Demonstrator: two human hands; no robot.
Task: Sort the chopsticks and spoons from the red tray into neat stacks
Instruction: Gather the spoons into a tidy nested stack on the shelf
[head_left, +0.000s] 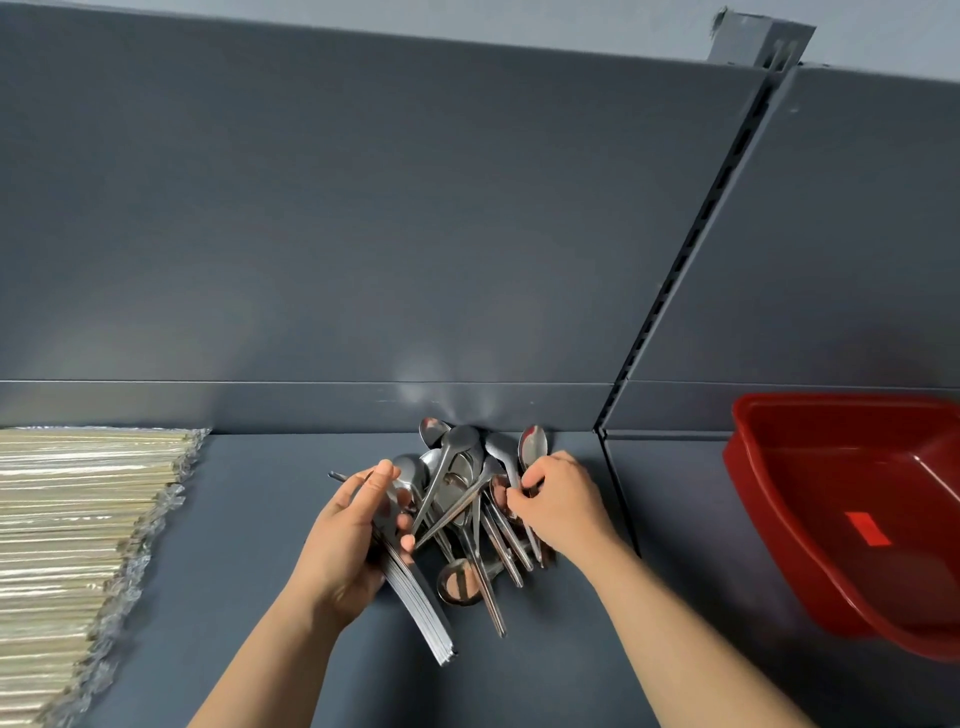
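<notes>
A loose heap of metal spoons (462, 483) lies on the dark shelf against its back wall. My left hand (348, 535) grips a neat stack of spoons (415, 597) by the bowls, handles fanning toward the lower right. My right hand (561, 499) pinches the handle of one spoon (532, 447) at the heap's right side. Wrapped chopsticks (78, 519) lie stacked in rows at the far left. The red tray (769, 493) sits at the right; its visible inside holds nothing but a red label.
The dark shelf surface (249, 545) runs between the chopsticks and the spoons. A slotted upright (691, 239) divides the back panel, and a seam (618, 509) splits the shelf just right of my right hand.
</notes>
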